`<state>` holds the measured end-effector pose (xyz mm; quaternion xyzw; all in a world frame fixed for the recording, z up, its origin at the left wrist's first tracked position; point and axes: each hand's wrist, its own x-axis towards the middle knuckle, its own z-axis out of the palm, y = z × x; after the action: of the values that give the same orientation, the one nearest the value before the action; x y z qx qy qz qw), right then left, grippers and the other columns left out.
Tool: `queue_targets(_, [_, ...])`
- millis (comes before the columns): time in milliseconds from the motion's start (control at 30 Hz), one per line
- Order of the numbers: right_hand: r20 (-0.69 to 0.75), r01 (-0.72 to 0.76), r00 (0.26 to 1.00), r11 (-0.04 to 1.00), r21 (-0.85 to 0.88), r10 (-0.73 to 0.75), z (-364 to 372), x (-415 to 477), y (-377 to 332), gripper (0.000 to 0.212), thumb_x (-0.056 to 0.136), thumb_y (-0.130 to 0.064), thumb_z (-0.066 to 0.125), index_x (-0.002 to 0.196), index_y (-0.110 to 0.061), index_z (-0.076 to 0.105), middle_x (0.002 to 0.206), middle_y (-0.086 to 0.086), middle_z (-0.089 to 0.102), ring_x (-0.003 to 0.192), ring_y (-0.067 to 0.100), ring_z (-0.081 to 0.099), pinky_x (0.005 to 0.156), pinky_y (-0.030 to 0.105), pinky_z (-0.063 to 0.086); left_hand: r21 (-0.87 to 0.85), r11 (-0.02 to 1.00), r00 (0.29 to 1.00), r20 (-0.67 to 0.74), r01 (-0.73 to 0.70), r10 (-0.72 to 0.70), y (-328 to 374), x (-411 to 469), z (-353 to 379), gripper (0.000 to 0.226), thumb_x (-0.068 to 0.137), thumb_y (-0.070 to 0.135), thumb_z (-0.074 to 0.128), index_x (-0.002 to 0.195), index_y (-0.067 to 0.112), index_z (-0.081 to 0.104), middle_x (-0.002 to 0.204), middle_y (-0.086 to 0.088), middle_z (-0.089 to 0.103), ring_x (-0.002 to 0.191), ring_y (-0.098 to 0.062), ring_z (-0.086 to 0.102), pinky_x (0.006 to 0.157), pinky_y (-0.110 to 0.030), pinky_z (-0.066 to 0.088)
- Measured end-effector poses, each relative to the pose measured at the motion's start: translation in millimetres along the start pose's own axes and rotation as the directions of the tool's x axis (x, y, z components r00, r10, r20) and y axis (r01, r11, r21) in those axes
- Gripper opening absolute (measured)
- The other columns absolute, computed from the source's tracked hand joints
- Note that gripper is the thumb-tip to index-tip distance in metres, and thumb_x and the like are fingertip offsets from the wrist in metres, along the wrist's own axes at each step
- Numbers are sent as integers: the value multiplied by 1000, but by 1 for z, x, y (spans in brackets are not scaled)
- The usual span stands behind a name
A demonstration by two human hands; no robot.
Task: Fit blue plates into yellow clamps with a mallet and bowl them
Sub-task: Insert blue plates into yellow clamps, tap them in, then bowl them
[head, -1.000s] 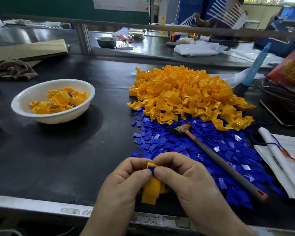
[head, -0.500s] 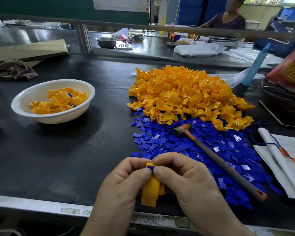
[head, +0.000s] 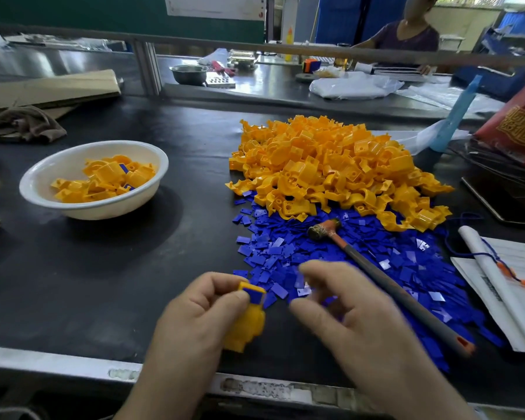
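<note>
Black matting covers the long worktop [head: 103,283], with a metal edge along the near side. At the far side, beyond a rail, a second person [head: 406,34] sits at another bench.

A big heap of yellow clamps [head: 331,165] lies right of centre. A wide spread of loose blue plates [head: 406,268] lies just in front of it, touching its near edge. Flattened cardboard [head: 49,89] and a crumpled cloth [head: 25,122] lie at the far left, and papers [head: 512,277] at the right edge.

The white bowl [head: 109,209] stands to the left, well apart from the heap, and holds a small batch of yellow clamps with bits of blue showing. The mallet [head: 385,277] lies slantwise on the blue plates, its head near the heap and its handle running toward the near right.

Near the front edge, the left grip [head: 194,322] pinches one yellow clamp [head: 247,325] between thumb and fingers. A blue plate [head: 253,294] sits in the clamp's top end. The right grip [head: 355,322], blurred, hangs just beside it over the plates. Its fingers are loosely curled with a gap to the thumb, and nothing shows in it.
</note>
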<state>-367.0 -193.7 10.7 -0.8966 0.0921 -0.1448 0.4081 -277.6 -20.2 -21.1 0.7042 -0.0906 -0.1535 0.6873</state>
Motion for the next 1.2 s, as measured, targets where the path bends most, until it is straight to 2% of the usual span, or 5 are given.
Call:
queue_targets(267, [-133, -226, 969, 528, -819, 208, -55, 1, 73, 51, 86, -57, 47, 132, -37, 36, 110, -10, 49, 103, 14, 48, 84, 28, 42, 614, 778, 975, -58, -134, 214, -12, 24, -34, 12, 85, 35, 61, 90, 43, 69, 86, 23, 69, 85, 5, 62, 74, -6, 43])
queue_targets(600, [-92, -180, 981, 638, -749, 169, -62, 10, 73, 19, 90, -41, 50, 107, -33, 55, 79, -10, 48, 77, 7, 49, 62, 26, 36, 883, 450, 958, 1, -135, 286, -13, 14, -39, 51, 73, 53, 70, 115, 27, 60, 107, 13, 59, 99, -12, 49, 84, -29, 42])
queue_targets(867, [77, -248, 965, 969, -21, 249, -35, -6, 10, 20, 83, -45, 45, 97, -58, 52, 64, -7, 65, 46, 6, 59, 42, 15, 43, 929, 352, 946, -7, -114, 325, -14, 24, -31, 37, 72, 49, 72, 100, 26, 66, 88, 8, 63, 87, -21, 54, 75, -38, 47])
queue_targets(1033, [111, 0, 993, 970, -241, 28, -7, -13, 10, 29, 83, -58, 44, 112, -62, 42, 85, -49, 50, 94, -35, 35, 76, -5, 32, 931, 342, 939, 0, -125, 343, -18, 26, -33, 36, 70, 46, 77, 96, 23, 68, 86, 6, 66, 84, -24, 57, 73, -42, 49])
queue_targets(1200, [253, 9, 960, 889, -457, 121, -5, -14, 6, 35, 91, -61, 27, 122, -64, 12, 121, -34, 47, 120, -15, 37, 82, -7, 23, 934, 331, 937, 9, -133, 350, -21, 27, -35, 36, 70, 47, 76, 96, 24, 68, 86, 7, 66, 84, -23, 57, 72, -41, 50])
